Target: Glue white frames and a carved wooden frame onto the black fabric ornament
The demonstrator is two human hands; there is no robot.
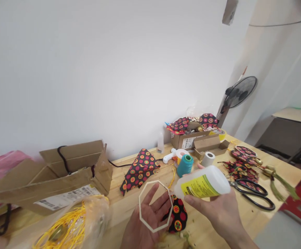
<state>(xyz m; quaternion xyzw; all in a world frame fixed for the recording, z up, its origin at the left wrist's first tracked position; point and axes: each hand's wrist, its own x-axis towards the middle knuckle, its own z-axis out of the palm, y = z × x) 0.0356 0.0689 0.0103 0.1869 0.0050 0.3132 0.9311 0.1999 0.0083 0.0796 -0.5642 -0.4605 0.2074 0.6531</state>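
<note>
My left hand point(150, 218) is palm up with its fingers bent, bearing a thin pale octagonal frame point(153, 230) with an open middle. In my right hand point(219, 211) is a white squeeze bottle point(204, 183) with a yellow label, apparently glue. The bottle lies tilted almost on its side, its narrow end pointing left toward the frame's right edge. A black cloth piece with red and yellow round patterns point(177, 214) lies beneath, between my two hands. Another folded patterned cloth point(142, 169) rests on the table behind the frame.
An open cardboard box point(72, 190) and a bag of yellow cords point(69, 224) occupy the left. Behind stand a teal thread spool point(185, 165), a white roll point(207, 159) and a box of patterned pieces point(185, 141). Black-handled scissors point(259, 199) and tassels point(280, 183) lie right.
</note>
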